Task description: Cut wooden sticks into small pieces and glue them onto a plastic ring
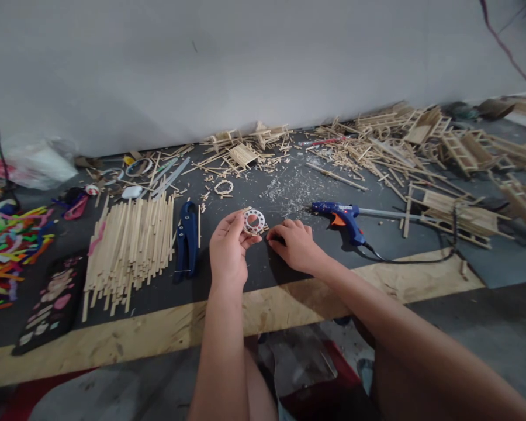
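Observation:
My left hand [230,242] pinches a small white ring [247,224] with round holes along its band. Bits of wood stick out around the ring's edge. Just to the right, my right hand [294,242] rests low over the dark tabletop, apart from the ring. Its fingers are curled with the tips together, and whatever lies between them is too small to make out. A blue glue gun [342,217] with an orange trigger lies beyond the right hand. Left of my left hand is a dark blue cutter [187,240].
A pile of thin wooden sticks [134,245] lies left, beside a patterned phone case [55,301] and colourful pipe cleaners [13,251]. A small wooden ring [223,187] sits ahead. Small wooden frames [460,210] crowd the right. The glue gun's cord [414,261] loops near the front edge.

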The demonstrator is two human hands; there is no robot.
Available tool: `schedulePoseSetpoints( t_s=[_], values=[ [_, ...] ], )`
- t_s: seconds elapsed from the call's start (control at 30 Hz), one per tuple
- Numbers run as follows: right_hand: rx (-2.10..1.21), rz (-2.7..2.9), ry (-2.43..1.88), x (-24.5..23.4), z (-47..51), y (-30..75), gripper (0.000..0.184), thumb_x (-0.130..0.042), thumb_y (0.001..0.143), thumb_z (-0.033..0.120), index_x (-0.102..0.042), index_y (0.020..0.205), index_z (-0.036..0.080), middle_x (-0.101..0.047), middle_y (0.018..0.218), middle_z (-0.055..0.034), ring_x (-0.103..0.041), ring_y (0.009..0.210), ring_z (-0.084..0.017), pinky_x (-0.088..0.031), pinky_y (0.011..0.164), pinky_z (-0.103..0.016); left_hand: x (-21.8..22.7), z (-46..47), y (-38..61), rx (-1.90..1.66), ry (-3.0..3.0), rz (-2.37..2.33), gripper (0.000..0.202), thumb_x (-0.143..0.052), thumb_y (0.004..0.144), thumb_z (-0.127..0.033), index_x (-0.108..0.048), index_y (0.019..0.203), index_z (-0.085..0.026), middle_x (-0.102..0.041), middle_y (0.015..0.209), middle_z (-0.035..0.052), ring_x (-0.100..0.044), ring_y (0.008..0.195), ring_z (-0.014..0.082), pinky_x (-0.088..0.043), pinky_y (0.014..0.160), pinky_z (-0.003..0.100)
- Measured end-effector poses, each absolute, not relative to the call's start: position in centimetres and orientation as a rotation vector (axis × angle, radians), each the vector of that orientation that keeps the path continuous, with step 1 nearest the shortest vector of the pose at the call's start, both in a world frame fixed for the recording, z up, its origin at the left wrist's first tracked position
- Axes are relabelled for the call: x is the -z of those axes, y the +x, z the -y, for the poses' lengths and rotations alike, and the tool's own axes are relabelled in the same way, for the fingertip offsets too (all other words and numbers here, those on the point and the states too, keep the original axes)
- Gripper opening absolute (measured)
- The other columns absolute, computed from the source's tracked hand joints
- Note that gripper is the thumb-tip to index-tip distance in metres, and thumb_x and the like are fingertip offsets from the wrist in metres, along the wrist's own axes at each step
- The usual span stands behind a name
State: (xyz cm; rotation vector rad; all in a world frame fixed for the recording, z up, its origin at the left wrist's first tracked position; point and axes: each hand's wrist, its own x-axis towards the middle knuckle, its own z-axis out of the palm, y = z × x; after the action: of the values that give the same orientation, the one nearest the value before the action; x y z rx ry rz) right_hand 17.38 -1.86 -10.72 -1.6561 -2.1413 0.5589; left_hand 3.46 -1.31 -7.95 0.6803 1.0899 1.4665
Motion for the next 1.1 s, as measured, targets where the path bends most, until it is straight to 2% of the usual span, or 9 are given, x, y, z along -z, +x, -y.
schedulePoseSetpoints(
  t_s=[0.17, 0.3, 0.4, 0.53, 0.7, 0.93, 1.1],
  values=[
    [-0.54, 2.192, -1.635, 10.7, 2.3, 17.4, 0.017, -0.046, 0.085, 0.028, -0.062, 0.088, 0.024, -0.057, 0.093, -0.0063, -0.046, 0.09, -0.023, -0.03, 0.076, -0.037, 8.0, 1.7, 3.6, -1.432, 0.707, -1.101, 0.025, -0.068, 0.07, -0.031, -0.063, 0.089, -0.015, -0.068, 0.075, 0.0028, -0.062, 0.058, 0.0115, -0.051, 0.047, 0.02],
    [-0.603, 2.025, -1.621, 10.4, 2.7, 18.0, 0.015, -0.046, 0.084, 0.025, -0.061, 0.083, 0.022, -0.057, 0.091, -0.0053, -0.045, 0.091, -0.023, -0.031, 0.076, -0.037, 8.0, 2.1, 3.8, -1.403, 0.729, -1.113, 0.024, -0.068, 0.07, -0.031, -0.063, 0.088, -0.016, -0.068, 0.074, 0.0023, -0.062, 0.059, 0.0115, -0.051, 0.047, 0.019],
    [-0.817, 1.801, -1.497, 10.0, 3.3, 19.5, 0.014, -0.044, 0.086, 0.026, -0.056, 0.082, 0.02, -0.057, 0.081, -0.0023, -0.048, 0.08, -0.018, -0.034, 0.071, -0.032, 7.8, 2.5, 4.2, -1.368, 0.749, -1.116, 0.024, -0.067, 0.071, -0.032, -0.063, 0.088, -0.016, -0.067, 0.073, 0.0022, -0.062, 0.059, 0.0114, -0.051, 0.047, 0.019],
    [-1.179, 1.375, -1.365, 9.4, 4.6, 21.7, 0.02, -0.047, 0.084, 0.037, -0.054, 0.082, 0.019, -0.051, 0.067, 0.0021, -0.047, 0.062, -0.012, -0.037, 0.06, -0.027, 7.6, 3.3, 5.1, -1.281, 0.777, -1.078, 0.024, -0.067, 0.071, -0.033, -0.063, 0.087, -0.016, -0.067, 0.074, 0.0023, -0.062, 0.061, 0.0123, -0.051, 0.046, 0.02],
    [-1.453, 0.996, -1.123, 9.0, 5.5, 22.7, 0.024, -0.062, 0.075, 0.037, -0.058, 0.088, 0.018, -0.057, 0.076, -0.0002, -0.053, 0.066, -0.011, -0.044, 0.064, -0.027, 7.6, 4.2, 6.2, -1.174, 0.799, -1.005, 0.022, -0.066, 0.072, -0.032, -0.062, 0.088, -0.017, -0.068, 0.076, 0.003, -0.063, 0.064, 0.0136, -0.051, 0.046, 0.021],
    [-1.459, 1.003, -1.088, 8.3, 5.7, 23.0, 0.021, -0.064, 0.073, 0.034, -0.06, 0.086, 0.018, -0.059, 0.076, 0.0005, -0.054, 0.065, -0.01, -0.044, 0.066, -0.027, 7.4, 4.6, 7.0, -1.098, 0.825, -0.971, 0.02, -0.066, 0.071, -0.032, -0.064, 0.085, -0.017, -0.067, 0.075, 0.0023, -0.061, 0.059, 0.0127, -0.05, 0.045, 0.022],
    [-1.448, 1.022, -1.123, 7.9, 5.9, 23.0, 0.018, -0.062, 0.075, 0.034, -0.06, 0.082, 0.017, -0.056, 0.07, 0.0017, -0.049, 0.061, -0.009, -0.039, 0.06, -0.025, 7.3, 4.7, 7.2, -1.076, 0.834, -0.948, 0.017, -0.066, 0.072, -0.029, -0.063, 0.084, -0.018, -0.067, 0.073, 0.0022, -0.061, 0.059, 0.0136, -0.05, 0.044, 0.022]
  ],
)
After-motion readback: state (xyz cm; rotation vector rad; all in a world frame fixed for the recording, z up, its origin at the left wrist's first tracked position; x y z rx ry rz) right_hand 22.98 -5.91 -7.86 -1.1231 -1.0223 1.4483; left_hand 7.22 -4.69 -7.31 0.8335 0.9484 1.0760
